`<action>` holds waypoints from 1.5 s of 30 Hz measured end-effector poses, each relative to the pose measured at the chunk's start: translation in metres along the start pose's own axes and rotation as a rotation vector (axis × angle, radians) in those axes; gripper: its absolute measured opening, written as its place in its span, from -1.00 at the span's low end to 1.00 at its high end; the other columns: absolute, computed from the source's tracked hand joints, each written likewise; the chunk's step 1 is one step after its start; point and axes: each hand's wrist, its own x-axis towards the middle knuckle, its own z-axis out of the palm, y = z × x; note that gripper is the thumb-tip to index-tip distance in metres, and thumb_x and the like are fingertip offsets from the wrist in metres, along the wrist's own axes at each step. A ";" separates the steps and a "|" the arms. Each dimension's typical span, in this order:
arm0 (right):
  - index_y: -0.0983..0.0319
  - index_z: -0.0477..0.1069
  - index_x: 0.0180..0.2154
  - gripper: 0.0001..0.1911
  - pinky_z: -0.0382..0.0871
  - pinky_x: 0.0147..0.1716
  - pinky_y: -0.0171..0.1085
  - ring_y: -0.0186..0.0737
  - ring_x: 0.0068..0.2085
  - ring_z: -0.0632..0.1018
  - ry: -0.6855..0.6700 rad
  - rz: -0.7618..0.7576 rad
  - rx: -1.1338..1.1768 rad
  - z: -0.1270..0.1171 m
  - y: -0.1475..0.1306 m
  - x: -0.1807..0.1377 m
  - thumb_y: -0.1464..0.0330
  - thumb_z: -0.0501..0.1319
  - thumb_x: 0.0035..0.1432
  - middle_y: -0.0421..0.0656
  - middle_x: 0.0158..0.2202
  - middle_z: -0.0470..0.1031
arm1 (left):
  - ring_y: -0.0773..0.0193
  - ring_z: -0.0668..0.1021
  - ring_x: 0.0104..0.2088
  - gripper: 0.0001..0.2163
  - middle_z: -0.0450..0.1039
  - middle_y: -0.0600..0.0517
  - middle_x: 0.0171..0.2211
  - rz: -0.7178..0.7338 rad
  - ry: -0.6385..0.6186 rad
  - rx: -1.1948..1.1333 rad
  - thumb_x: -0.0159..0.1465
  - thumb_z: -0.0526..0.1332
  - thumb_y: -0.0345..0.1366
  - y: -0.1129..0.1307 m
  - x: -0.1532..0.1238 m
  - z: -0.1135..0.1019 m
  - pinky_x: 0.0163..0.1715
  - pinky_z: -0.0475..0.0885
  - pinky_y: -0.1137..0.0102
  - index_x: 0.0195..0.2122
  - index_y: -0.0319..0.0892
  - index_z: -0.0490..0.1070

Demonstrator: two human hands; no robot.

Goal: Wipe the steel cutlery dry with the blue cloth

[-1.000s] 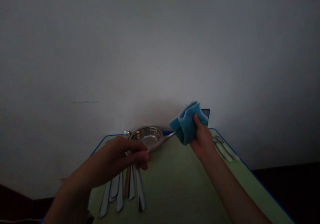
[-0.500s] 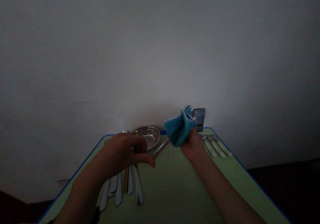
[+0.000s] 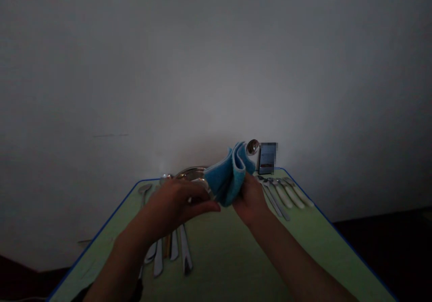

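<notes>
My right hand [image 3: 251, 198] grips a folded blue cloth [image 3: 224, 180] at the middle, above the table. A metal spoon [image 3: 253, 147] runs through the cloth, its round bowl sticking out past the far right side. Close against the cloth's left edge, my left hand [image 3: 184, 198] has thumb and fingers closed on the spoon's handle end, which is mostly hidden by the fingers. Behind my left hand stands a shiny metal bowl [image 3: 191, 172], partly covered by hand and cloth.
Several knives and other metal-handled cutlery [image 3: 158, 259] lie under my left forearm, with a spoon [image 3: 145, 188] farther left. Spoons and forks with pale handles [image 3: 293, 196] lie in a row at right. A phone [image 3: 267, 159] leans upright on the wall behind the blue-edged green table [image 3: 236, 261].
My left hand has moved right, up to the cloth. The cloth has shifted slightly left, and the spoon's bowl now shows beyond it while its handle no longer shows.
</notes>
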 end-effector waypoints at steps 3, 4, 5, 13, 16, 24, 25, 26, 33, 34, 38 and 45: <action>0.23 0.43 -0.26 -0.76 0.40 -0.13 -0.26 -0.29 -0.22 0.52 0.024 0.006 0.010 -0.002 -0.008 0.005 0.24 0.21 0.03 -0.20 -0.26 0.54 | 0.45 0.32 -0.62 -0.76 0.26 0.18 -0.66 -0.031 -0.022 -0.019 0.22 0.11 -0.23 0.008 -0.001 0.000 -0.58 0.18 0.54 -0.56 -0.19 0.37; 0.24 0.44 -0.27 -0.77 0.40 -0.12 -0.25 -0.28 -0.21 0.52 0.042 0.000 0.003 -0.002 -0.013 0.006 0.25 0.21 0.03 -0.20 -0.26 0.54 | 0.46 0.29 -0.63 -0.74 0.21 0.19 -0.68 -0.046 -0.024 -0.021 0.21 0.11 -0.25 0.011 -0.001 -0.001 -0.60 0.17 0.54 -0.60 -0.20 0.32; 0.23 0.44 -0.28 -0.78 0.40 -0.12 -0.25 -0.28 -0.21 0.52 0.063 -0.014 -0.004 -0.002 -0.019 0.008 0.25 0.21 0.03 -0.20 -0.27 0.54 | 0.46 0.28 -0.64 -0.72 0.17 0.19 -0.70 -0.063 -0.030 -0.025 0.21 0.10 -0.26 0.013 -0.002 -0.002 -0.62 0.15 0.54 -0.63 -0.20 0.29; 0.23 0.45 -0.32 -0.78 0.43 -0.17 -0.20 -0.24 -0.27 0.55 0.101 -0.244 -0.181 -0.011 -0.057 0.020 0.29 0.28 -0.07 -0.20 -0.34 0.56 | 0.44 0.26 -0.67 -0.70 0.18 0.16 -0.73 -0.138 -0.168 -0.304 0.21 0.05 -0.24 0.005 -0.011 -0.015 -0.69 0.15 0.54 -0.63 -0.19 0.33; 0.28 0.45 -0.32 -0.71 0.44 -0.23 -0.15 -0.19 -0.35 0.56 -0.051 -0.195 -0.461 -0.025 -0.072 0.019 0.29 0.33 -0.14 -0.15 -0.40 0.56 | 0.43 0.31 -0.69 -0.69 0.23 0.15 -0.75 -0.157 -0.105 -0.384 0.20 0.06 -0.23 -0.012 -0.022 -0.021 -0.69 0.20 0.53 -0.65 -0.18 0.36; 0.26 0.47 -0.37 -0.73 0.39 -0.38 -0.25 -0.21 -0.39 0.52 -0.461 0.005 -1.368 -0.048 -0.107 0.007 0.22 0.29 -0.10 -0.15 -0.40 0.54 | 0.36 0.38 -0.57 -0.65 0.29 0.12 -0.62 -0.275 -0.047 -0.250 0.29 -0.06 -0.15 -0.041 -0.030 -0.026 -0.55 0.29 0.49 -0.53 -0.17 0.36; 0.26 0.47 -0.38 -0.73 0.38 -0.39 -0.26 -0.22 -0.39 0.51 -0.490 -0.006 -1.425 -0.047 -0.107 0.006 0.20 0.27 -0.09 -0.16 -0.40 0.53 | 0.36 0.39 -0.56 -0.65 0.29 0.12 -0.61 -0.270 -0.086 -0.267 0.29 -0.07 -0.15 -0.041 -0.030 -0.025 -0.54 0.30 0.50 -0.51 -0.17 0.36; 0.26 0.47 -0.38 -0.72 0.37 -0.40 -0.28 -0.22 -0.40 0.51 -0.512 -0.016 -1.468 -0.045 -0.108 0.006 0.18 0.26 -0.08 -0.16 -0.41 0.53 | 0.36 0.39 -0.55 -0.66 0.30 0.12 -0.60 -0.266 -0.122 -0.284 0.30 -0.07 -0.15 -0.041 -0.030 -0.024 -0.52 0.31 0.50 -0.49 -0.17 0.36; 0.25 0.46 -0.37 -0.73 0.32 -0.44 -0.34 -0.24 -0.39 0.51 -0.639 0.019 -1.604 -0.038 -0.106 0.003 0.18 0.24 -0.06 -0.20 -0.40 0.53 | 0.36 0.40 -0.50 -0.68 0.33 0.11 -0.53 -0.261 -0.246 -0.235 0.30 -0.06 -0.16 -0.037 -0.032 -0.019 -0.49 0.33 0.50 -0.43 -0.17 0.38; 0.24 0.46 -0.38 -0.75 0.31 -0.45 -0.35 -0.25 -0.40 0.50 -0.667 0.025 -1.625 -0.036 -0.106 0.001 0.19 0.23 -0.05 -0.21 -0.41 0.53 | 0.35 0.41 -0.48 -0.69 0.35 0.10 -0.51 -0.256 -0.243 -0.224 0.30 -0.06 -0.17 -0.037 -0.032 -0.019 -0.47 0.33 0.49 -0.41 -0.17 0.38; 0.24 0.44 -0.42 -0.76 0.26 -0.50 -0.38 -0.30 -0.45 0.48 -0.742 -0.020 -1.754 -0.026 -0.105 -0.005 0.19 0.21 -0.02 -0.22 -0.46 0.50 | 0.34 0.44 -0.45 -0.72 0.38 0.10 -0.49 -0.242 -0.219 -0.190 0.29 -0.05 -0.19 -0.033 -0.027 -0.017 -0.41 0.34 0.46 -0.39 -0.17 0.39; 0.25 0.42 -0.46 -0.76 0.16 -0.54 -0.39 -0.33 -0.49 0.45 -0.893 -0.165 -1.913 -0.013 -0.088 -0.009 0.20 0.16 0.05 -0.19 -0.49 0.48 | 0.38 0.41 -0.55 -0.66 0.32 0.13 -0.59 -0.174 -0.285 -0.219 0.32 -0.11 -0.18 -0.008 -0.007 -0.005 -0.53 0.28 0.50 -0.42 -0.18 0.37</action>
